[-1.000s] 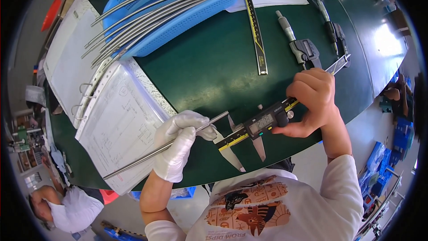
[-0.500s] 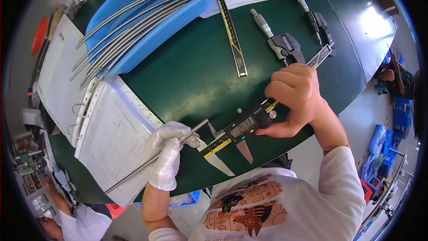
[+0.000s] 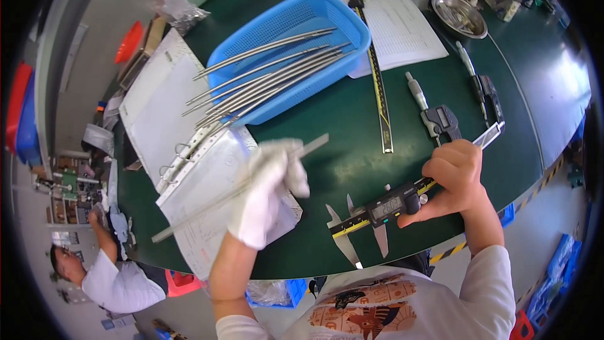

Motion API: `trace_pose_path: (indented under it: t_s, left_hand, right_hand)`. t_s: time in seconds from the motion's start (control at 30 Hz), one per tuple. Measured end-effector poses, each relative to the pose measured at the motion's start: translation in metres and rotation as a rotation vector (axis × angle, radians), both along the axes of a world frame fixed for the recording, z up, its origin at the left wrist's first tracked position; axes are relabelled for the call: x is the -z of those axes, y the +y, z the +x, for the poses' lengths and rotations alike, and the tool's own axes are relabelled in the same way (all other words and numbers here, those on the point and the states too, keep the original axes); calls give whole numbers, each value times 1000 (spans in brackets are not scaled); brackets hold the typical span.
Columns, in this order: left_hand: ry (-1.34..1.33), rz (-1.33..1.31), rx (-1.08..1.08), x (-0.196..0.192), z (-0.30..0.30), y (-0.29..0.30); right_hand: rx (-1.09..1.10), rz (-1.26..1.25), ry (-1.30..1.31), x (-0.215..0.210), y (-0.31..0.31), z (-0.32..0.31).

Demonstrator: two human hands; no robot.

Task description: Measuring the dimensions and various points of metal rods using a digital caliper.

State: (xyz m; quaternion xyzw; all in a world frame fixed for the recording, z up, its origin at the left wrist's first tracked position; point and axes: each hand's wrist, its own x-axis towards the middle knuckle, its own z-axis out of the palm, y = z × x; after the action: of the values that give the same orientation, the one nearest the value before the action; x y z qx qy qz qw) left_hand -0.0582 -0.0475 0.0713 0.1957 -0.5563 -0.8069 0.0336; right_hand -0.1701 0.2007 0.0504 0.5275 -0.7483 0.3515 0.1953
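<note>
My left hand (image 3: pixel 267 182), in a white glove and smeared by motion, grips a thin metal rod (image 3: pixel 314 146) that slants over the open binder (image 3: pixel 217 214). The bare right hand (image 3: pixel 454 173) is closed around the beam of a digital caliper (image 3: pixel 387 209), its thumb by the display housing. The caliper's jaws stand apart with nothing between them, and the rod is away from them. Up and left, a blue perforated basket (image 3: pixel 343 16) bears several similar rods (image 3: pixel 277 83), their ends sticking out over its near left side.
Beyond my right hand lie one digital micrometer (image 3: pixel 437 116) and another (image 3: pixel 487 91). A second caliper (image 3: pixel 379 88) rests beside the basket, partly on printed sheets (image 3: pixel 409 34). A metal bowl (image 3: pixel 459 16) stands at the back. A person (image 3: pixel 123 277) sits at the left.
The rod in my left hand has moved up and away from the caliper's jaws. My right hand keeps its hold on the caliper. The whole view has shifted, showing more at the back.
</note>
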Motion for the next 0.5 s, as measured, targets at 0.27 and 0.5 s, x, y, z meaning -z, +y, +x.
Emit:
trace_pose_path:
  t_s: [0.27,0.5]
  left_hand:
    - [89,716,-88,-5,-149,-42]
    - [32,894,-270,14,-166,-41]
  right_hand:
    - [47,-70,52,-7,0,1]
    - [131,-119,101,-11,8,-3]
